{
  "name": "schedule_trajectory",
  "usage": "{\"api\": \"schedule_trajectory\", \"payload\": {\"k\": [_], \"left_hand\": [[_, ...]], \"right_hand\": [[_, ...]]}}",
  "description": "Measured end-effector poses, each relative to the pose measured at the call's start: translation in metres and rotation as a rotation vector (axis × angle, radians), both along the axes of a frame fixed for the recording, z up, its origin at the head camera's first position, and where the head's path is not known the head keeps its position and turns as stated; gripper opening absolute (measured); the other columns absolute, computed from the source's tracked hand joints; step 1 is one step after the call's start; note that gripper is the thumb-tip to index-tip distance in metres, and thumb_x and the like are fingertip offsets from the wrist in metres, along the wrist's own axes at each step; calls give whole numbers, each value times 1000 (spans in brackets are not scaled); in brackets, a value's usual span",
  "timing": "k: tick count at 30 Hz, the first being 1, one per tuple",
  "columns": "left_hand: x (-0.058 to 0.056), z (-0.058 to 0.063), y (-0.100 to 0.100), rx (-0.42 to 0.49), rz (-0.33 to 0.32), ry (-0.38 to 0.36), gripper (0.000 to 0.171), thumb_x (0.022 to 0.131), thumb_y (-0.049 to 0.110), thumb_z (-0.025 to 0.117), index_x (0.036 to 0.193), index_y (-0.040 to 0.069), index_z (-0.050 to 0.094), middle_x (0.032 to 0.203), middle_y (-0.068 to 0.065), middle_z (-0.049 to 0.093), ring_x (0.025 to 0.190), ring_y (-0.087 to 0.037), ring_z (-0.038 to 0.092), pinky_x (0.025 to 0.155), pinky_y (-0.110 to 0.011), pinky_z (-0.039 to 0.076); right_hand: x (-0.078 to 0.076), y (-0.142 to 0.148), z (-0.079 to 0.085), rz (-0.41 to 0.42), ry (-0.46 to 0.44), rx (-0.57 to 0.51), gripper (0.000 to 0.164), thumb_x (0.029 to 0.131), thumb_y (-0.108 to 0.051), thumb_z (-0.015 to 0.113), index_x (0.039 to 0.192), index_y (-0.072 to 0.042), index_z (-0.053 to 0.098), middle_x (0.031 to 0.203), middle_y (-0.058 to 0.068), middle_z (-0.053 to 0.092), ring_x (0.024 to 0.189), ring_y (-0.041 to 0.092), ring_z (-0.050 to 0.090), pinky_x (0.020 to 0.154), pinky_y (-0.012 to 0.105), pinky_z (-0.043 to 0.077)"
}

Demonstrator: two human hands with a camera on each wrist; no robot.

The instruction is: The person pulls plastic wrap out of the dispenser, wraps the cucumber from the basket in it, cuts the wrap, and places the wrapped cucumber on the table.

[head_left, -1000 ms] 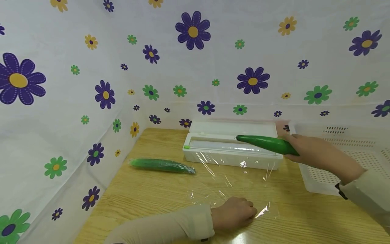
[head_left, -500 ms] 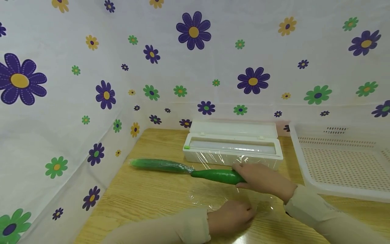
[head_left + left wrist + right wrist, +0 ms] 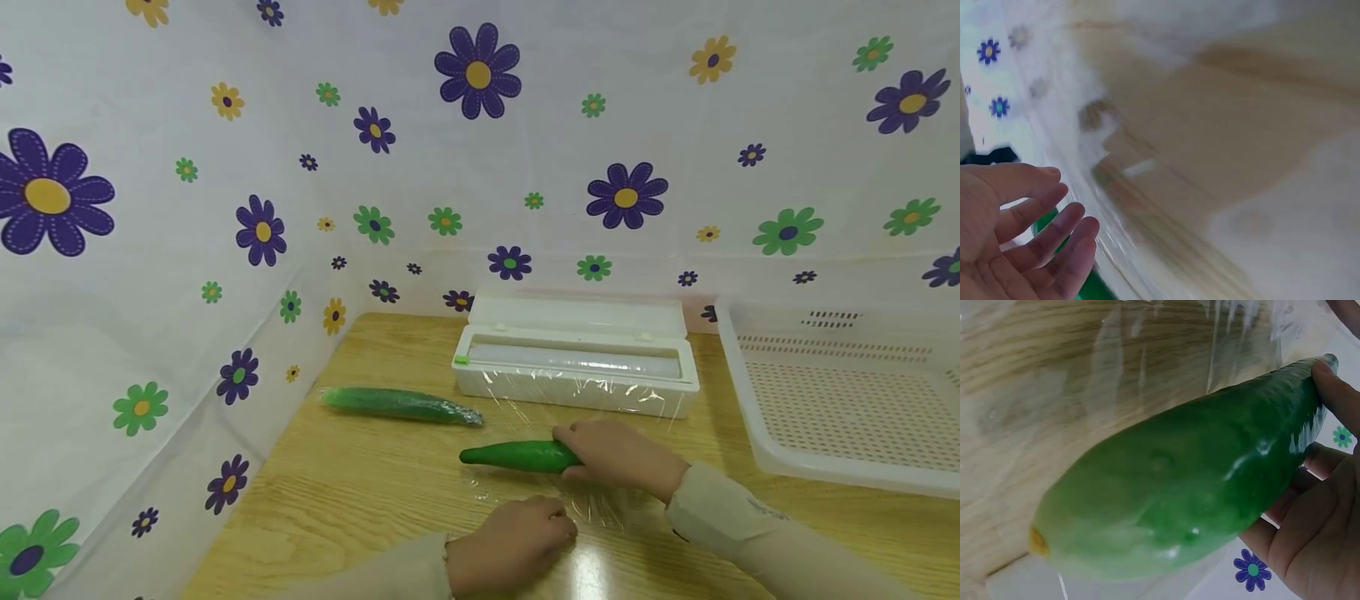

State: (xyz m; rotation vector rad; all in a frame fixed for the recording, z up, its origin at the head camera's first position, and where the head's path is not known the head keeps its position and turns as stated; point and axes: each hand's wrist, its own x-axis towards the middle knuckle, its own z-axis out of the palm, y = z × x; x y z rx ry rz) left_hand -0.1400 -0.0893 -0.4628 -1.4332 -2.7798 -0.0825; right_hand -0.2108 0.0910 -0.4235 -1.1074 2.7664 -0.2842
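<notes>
My right hand [image 3: 622, 457] holds a dark green cucumber [image 3: 517, 456] low over the table, on the sheet of cling film [image 3: 607, 508]. The right wrist view shows the paler, blunt end of this cucumber [image 3: 1147, 487], with thumb and fingers round its darker part. Just in front of it is my left hand [image 3: 517, 542], near the film's front edge. In the left wrist view the left hand [image 3: 1035, 231] has loosely bent fingers and nothing between them. A second cucumber [image 3: 397, 404], wrapped in film, lies to the left.
A white cling film box [image 3: 570, 392] with its lid raised stands behind the cucumber, the roll [image 3: 577, 360] inside and film running out over its front. At right is a white perforated basket [image 3: 765, 450]. Flower-printed sheeting [image 3: 555, 142] encloses the wooden table [image 3: 300, 517].
My right hand has brought the cucumber from above the box, leftward and down onto the film. My left hand has moved slightly left, and its fingers have loosened from the film's edge.
</notes>
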Motion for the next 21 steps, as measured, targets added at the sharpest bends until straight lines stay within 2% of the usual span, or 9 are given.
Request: {"api": "schedule_trajectory", "payload": {"k": [3, 5, 8, 10, 15, 19, 21], "left_hand": [[-4, 4, -19, 22, 60, 34, 7, 87, 16, 63, 91, 21, 67, 85, 9, 61, 76, -3, 57, 58, -14, 43], [-10, 4, -32, 4, 112, 94, 7, 86, 14, 65, 90, 19, 68, 84, 8, 63, 76, -5, 59, 61, -16, 46], [-19, 2, -51, -65, 201, 203, 9, 81, 11, 70, 85, 19, 70, 82, 6, 65, 73, -8, 61, 61, -19, 50], [-24, 0, -62, -117, 252, 236, 11, 78, 10, 73, 83, 19, 71, 80, 5, 65, 70, -10, 60, 58, -19, 49], [-29, -2, -74, -162, 312, 220, 12, 75, 10, 75, 78, 21, 72, 75, 4, 64, 62, -10, 56, 49, -19, 44], [-32, 0, -75, -162, 329, 203, 14, 73, 8, 75, 78, 21, 73, 74, 4, 64, 61, -10, 56, 49, -19, 44], [-33, 0, -75, -157, 335, 202, 14, 73, 8, 75, 78, 21, 73, 75, 4, 64, 63, -10, 57, 50, -19, 45]], "right_hand": [[1, 3, -1, -15, -41, -11, 35, 83, -31, 70, 105, -9, 55, 85, 2, 60, 66, 10, 49, 55, 24, 41], [1, 5, -3, -8, -40, -16, 34, 83, -31, 70, 104, -9, 55, 85, 2, 60, 66, 9, 49, 56, 24, 41], [0, 7, -8, -7, -32, -9, 34, 83, -32, 70, 103, -10, 55, 87, 1, 61, 68, 8, 50, 57, 23, 43], [-1, 7, -12, -3, -24, 1, 35, 83, -34, 69, 104, -10, 55, 88, 2, 61, 69, 9, 52, 58, 23, 45], [1, 7, -20, 3, -11, 4, 37, 82, -35, 70, 103, -9, 55, 85, 2, 59, 67, 9, 51, 57, 23, 44], [2, 9, -23, 8, -8, -12, 37, 81, -35, 70, 104, -10, 55, 85, 1, 58, 67, 8, 51, 56, 22, 44], [3, 11, -24, 11, -2, -10, 42, 80, -36, 70, 109, -9, 55, 88, 2, 59, 70, 10, 54, 59, 24, 47]]}}
